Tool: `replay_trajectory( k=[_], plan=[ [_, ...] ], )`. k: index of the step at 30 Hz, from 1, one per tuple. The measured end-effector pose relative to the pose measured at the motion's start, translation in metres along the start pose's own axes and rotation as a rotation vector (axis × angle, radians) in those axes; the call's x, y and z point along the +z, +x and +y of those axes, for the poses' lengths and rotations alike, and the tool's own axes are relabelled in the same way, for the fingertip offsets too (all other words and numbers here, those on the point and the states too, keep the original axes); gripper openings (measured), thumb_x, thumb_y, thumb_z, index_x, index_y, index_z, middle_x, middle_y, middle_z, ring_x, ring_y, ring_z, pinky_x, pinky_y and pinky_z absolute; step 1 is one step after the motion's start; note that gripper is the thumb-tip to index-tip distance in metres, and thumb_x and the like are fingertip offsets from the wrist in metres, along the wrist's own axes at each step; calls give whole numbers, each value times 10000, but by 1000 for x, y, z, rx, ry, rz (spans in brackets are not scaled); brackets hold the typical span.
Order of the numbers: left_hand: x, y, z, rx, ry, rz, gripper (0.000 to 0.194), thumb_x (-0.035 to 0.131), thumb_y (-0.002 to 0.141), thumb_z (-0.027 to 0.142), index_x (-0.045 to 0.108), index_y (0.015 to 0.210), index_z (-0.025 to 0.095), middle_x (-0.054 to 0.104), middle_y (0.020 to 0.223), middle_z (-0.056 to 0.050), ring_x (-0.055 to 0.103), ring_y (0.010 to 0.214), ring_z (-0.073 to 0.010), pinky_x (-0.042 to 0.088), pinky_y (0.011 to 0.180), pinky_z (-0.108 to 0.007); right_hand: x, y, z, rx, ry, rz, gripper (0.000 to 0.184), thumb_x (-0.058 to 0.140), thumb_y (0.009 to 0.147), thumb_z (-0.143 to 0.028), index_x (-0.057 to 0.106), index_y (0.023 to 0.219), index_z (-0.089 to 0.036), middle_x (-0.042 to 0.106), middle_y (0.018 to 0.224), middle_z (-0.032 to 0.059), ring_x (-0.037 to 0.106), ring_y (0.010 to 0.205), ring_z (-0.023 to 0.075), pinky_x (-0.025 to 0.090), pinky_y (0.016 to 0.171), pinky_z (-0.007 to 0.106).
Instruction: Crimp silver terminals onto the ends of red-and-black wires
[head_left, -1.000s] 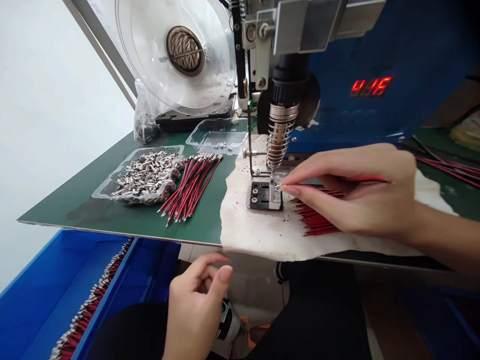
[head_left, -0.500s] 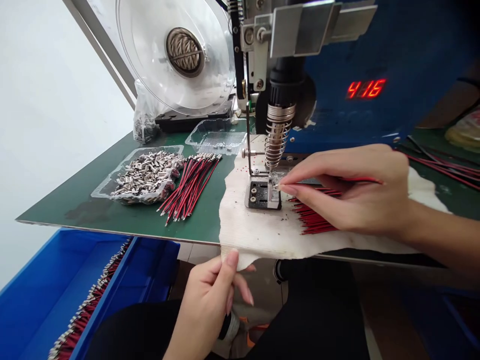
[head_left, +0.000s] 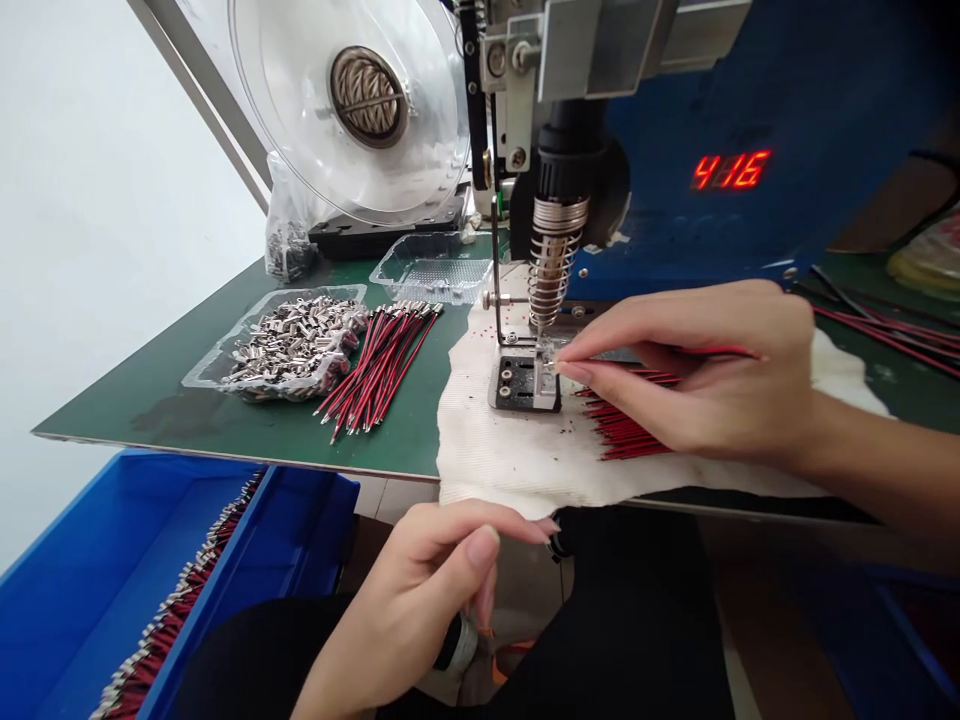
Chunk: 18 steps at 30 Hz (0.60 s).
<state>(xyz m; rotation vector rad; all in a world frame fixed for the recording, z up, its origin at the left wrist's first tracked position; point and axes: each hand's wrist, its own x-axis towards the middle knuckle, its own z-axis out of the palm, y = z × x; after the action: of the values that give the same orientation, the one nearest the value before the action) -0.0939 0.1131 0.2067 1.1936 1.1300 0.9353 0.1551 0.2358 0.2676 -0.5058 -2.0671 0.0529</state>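
My right hand (head_left: 705, 370) pinches a thin wire (head_left: 724, 351), whose red part shows between the fingers, and holds its tip at the small metal fixture (head_left: 544, 382) on a black base. Just above the fixture stands the spring-wrapped soldering head (head_left: 556, 260) of the machine; the pinched tip is too small to make out fully. Beneath the right hand lies a bundle of red and black wires (head_left: 622, 420), partly covered. My left hand (head_left: 427, 590) hangs off the table's front edge, index finger stretched out and thumb apart, holding nothing.
A clear tray of small metal connectors (head_left: 296, 340) sits at left, beside finished-looking wires with metal ends (head_left: 382, 365). Behind are an empty clear tray (head_left: 431, 270) and a large reel (head_left: 367, 95). Under the fixture lies a white cloth (head_left: 517, 460). A blue bin (head_left: 90, 540) stands below left.
My left hand has let go of the cloth's front edge, and its index finger has stretched out to the right. The right hand stays at the fixture, almost unmoved.
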Motion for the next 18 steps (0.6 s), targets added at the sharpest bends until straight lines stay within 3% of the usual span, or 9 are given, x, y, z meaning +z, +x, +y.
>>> replay_trajectory(
  k=[3,9,14,16,18],
  plan=[
    [-5,8,-2,-32,-31,-111,582,694,1043,698,915,889,182,648,556,-63,569,530,-149,425,614,-279,-1,0,1,-36,-5,-1,134,797,958,-102,789,888,-216,857,862,3,796,734,129,511,497,209],
    [1,4,-10,-177,-279,68,611,815,922,743,880,741,163,601,493,-46,532,491,-128,396,614,-267,0,0,0,-34,-24,-18,156,783,962,-95,782,881,-229,859,869,2,786,720,134,513,496,219],
    [0,6,-29,-120,-348,211,709,820,923,740,713,549,147,587,495,-53,555,506,-120,436,624,-246,-1,-1,0,-43,-41,-22,146,790,963,-106,789,890,-232,862,878,-2,762,663,127,507,484,234],
    [1,8,-34,-79,-350,287,667,883,867,729,673,615,148,654,593,-45,542,506,-107,444,579,-230,-1,-1,0,-29,-53,-24,152,780,974,-112,789,885,-236,861,876,-4,752,650,122,498,477,239],
    [5,10,-35,-48,-342,335,614,938,799,730,736,861,153,747,776,-45,547,503,-103,422,506,-218,-1,-1,0,-33,-53,-12,134,789,973,-124,789,885,-225,858,867,-8,749,651,114,486,470,228]
  ],
)
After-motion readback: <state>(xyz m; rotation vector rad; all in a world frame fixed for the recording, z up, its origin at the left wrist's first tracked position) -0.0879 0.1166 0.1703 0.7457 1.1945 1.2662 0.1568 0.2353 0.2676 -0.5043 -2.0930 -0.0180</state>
